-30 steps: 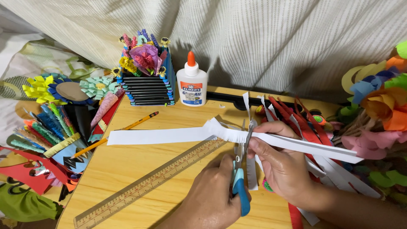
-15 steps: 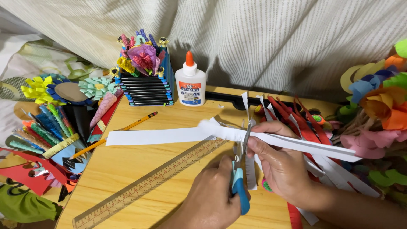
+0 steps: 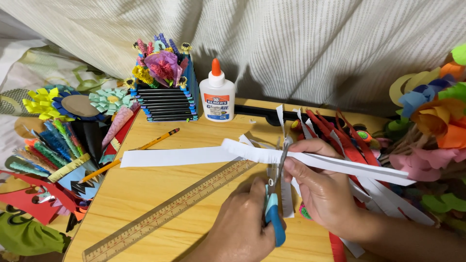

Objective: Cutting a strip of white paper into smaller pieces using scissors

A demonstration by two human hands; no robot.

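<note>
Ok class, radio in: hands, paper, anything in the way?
Left hand working blue-handled scissors. Right hand pinching folded white paper strip, blades at fringe. Wooden ruler underneath, cut strips alongside.

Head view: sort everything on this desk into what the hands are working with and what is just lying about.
In use:
- left hand working the blue-handled scissors
- right hand holding the white paper strip

Lying about:
- wooden ruler
- pencil
- glue bottle
- box of paper flowers
- red paper strips

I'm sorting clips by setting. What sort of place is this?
Probably a home paper-craft table: a glue bottle, a ruler and paper flowers crowd the wooden table, while the hands cut a white paper strip with scissors.
</note>
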